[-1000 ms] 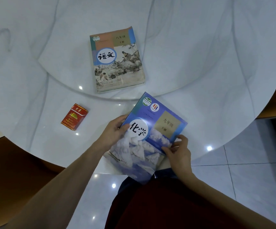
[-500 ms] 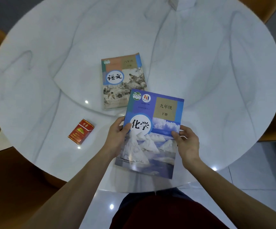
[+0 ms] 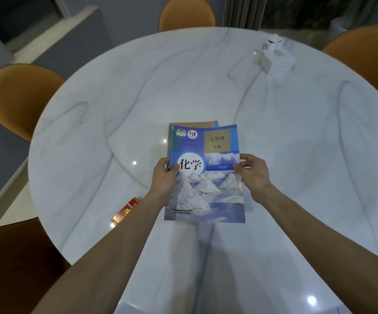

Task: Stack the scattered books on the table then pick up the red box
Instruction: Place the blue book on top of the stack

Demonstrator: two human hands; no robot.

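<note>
Two hands grip my blue book [image 3: 206,177]: my left hand [image 3: 164,180] pinches its left edge, my right hand [image 3: 252,174] its right edge. It covers nearly all of the other book [image 3: 192,124] on the white table [image 3: 93,132]. The red box [image 3: 125,210] lies beside my left forearm, partly hidden.

Two bare forearms, no sleeves in view. Left hand [image 3: 163,180] and right hand [image 3: 254,175]: no rings, watch or gloves seen. Forearms enter frame from 7 and 5 o'clock.
</note>
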